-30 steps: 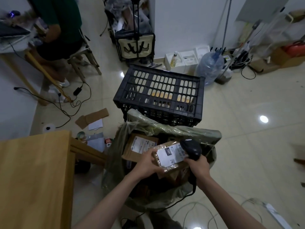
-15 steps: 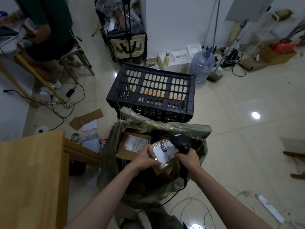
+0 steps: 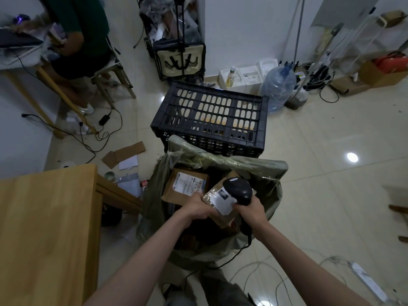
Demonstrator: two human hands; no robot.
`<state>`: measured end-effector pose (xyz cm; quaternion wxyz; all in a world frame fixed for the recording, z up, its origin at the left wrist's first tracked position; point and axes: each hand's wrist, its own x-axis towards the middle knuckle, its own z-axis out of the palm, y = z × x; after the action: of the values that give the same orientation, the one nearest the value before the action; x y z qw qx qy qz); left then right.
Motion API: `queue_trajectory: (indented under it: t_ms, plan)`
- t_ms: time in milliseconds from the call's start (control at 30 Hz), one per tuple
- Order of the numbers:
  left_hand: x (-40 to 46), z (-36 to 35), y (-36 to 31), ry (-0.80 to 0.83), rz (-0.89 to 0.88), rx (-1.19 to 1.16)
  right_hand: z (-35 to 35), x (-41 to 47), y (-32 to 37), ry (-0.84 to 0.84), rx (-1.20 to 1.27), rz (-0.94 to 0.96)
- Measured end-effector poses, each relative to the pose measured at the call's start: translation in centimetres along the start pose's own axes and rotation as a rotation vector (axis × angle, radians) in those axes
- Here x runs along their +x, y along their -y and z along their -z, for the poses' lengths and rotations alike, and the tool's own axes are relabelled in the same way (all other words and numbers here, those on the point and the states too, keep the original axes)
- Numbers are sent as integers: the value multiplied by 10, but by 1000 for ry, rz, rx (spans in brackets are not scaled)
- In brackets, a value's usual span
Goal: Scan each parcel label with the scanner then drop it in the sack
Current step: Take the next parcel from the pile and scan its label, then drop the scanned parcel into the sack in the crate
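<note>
Parcel [image 3: 217,205] over the open sack [image 3: 273,195]: your left hand [image 3: 198,207] grips its left edge, your right hand [image 3: 250,209] clasps the scanner [image 3: 238,191] against the label. Probably light, crinkly, slick; hold by edges.

Small parcel-packing rm (home office?); sack [image 3: 271,173] of parcels, crate [image 3: 209,115], desk worker [image 3: 79,29].

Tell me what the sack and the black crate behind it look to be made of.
Sack: likely woven plastic, dull olive green; it slumps and creases, its rim folded over. Black crate: looks like moulded hard plastic, matte, with regular slotted holes and stiff straight edges.
</note>
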<state>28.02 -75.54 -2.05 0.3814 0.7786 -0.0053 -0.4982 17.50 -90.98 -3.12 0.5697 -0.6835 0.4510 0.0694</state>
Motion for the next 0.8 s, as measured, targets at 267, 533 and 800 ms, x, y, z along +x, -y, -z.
queue_trajectory:
  t_ms: [267, 533, 800]
  plan:
    - [6, 7, 6, 3, 93, 7, -3, 2, -6, 90, -56, 79]
    - [7, 2, 4, 29, 22, -101, 6, 29, 4, 132, 45, 19]
    - [-5, 12, -10, -20, -80, 67, 14, 12, 10, 72, -4, 6]
